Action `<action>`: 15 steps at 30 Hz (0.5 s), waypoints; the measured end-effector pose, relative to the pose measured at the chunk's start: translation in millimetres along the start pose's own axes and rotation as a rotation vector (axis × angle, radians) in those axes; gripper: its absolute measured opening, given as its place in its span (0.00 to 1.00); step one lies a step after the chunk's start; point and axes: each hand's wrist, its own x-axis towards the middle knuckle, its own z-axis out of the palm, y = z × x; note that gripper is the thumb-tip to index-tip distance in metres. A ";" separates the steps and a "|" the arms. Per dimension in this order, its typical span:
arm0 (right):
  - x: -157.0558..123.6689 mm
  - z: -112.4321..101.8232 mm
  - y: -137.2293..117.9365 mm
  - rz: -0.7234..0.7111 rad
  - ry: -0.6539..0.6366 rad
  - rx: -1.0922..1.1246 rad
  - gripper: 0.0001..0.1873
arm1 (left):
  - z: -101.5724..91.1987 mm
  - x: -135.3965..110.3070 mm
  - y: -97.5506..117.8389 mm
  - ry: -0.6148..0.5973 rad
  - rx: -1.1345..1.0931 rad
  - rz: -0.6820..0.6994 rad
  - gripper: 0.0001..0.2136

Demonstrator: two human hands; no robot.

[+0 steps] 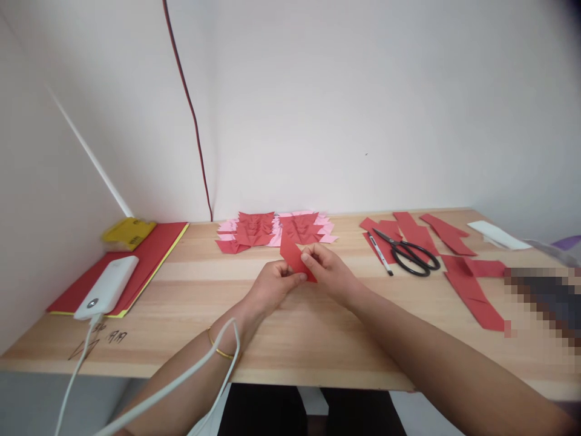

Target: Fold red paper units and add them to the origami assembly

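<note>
Both hands pinch one small red paper strip (294, 255) just above the middle of the wooden table (290, 339). My left hand (272, 286) grips the strip's lower left edge with closed fingers. My right hand (330, 272) holds its right side between thumb and fingers. A gold bangle sits on the left wrist. Behind the hands lies a pile of folded red and pink paper pieces (275, 230).
Black scissors (411, 254) and a white pen (380, 253) lie among red paper strips (472, 290) at the right. At the left are red and yellow sheets (149, 254), a white power bank (108, 286) with a cable, and a yellow object (128, 232). White walls enclose the table.
</note>
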 end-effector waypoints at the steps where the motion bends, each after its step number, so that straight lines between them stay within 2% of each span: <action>1: 0.0 0.2 -0.1 0.005 -0.002 -0.003 0.12 | -0.6 -0.2 -0.3 0.002 0.038 -0.008 0.11; 5: 2.0 -0.6 1.3 0.021 0.003 -0.033 0.12 | 0.7 -3.4 3.0 -0.016 0.178 0.013 0.10; 8: 5.8 -5.1 6.1 0.022 0.024 -0.117 0.12 | 3.7 -8.5 8.6 -0.118 0.337 0.005 0.14; 10: 8.7 -9.6 10.9 0.021 0.002 -0.178 0.12 | 3.2 -10.8 12.0 -0.157 0.411 0.049 0.14; 11: 10.0 -11.7 13.4 0.017 -0.024 -0.203 0.11 | 1.5 -11.0 13.4 -0.117 0.424 0.102 0.14; 15: 12.0 -14.9 21.7 -0.038 -0.144 -0.367 0.09 | -12.4 -6.6 16.6 0.284 0.446 0.392 0.09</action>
